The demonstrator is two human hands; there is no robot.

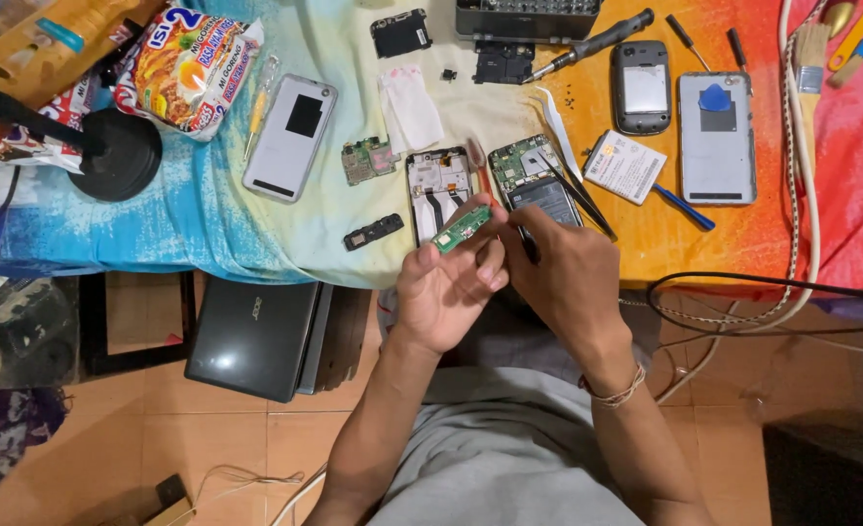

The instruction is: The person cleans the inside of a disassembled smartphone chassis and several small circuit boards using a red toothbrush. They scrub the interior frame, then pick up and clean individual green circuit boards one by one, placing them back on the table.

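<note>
Small green circuit board [461, 229] between left hand [446, 287] fingers — right hand [563, 273] just beside.

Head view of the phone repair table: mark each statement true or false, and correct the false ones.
1. The left hand holds a small green circuit board. True.
2. The closed dark laptop lies on the table. False: it sits below the table edge, on a lower surface.
3. A paintbrush with a wooden handle lies at the table's right end. True.
4. The right hand holds the black-handled screwdriver. False: that screwdriver lies on the cloth, apart from both hands.
</note>
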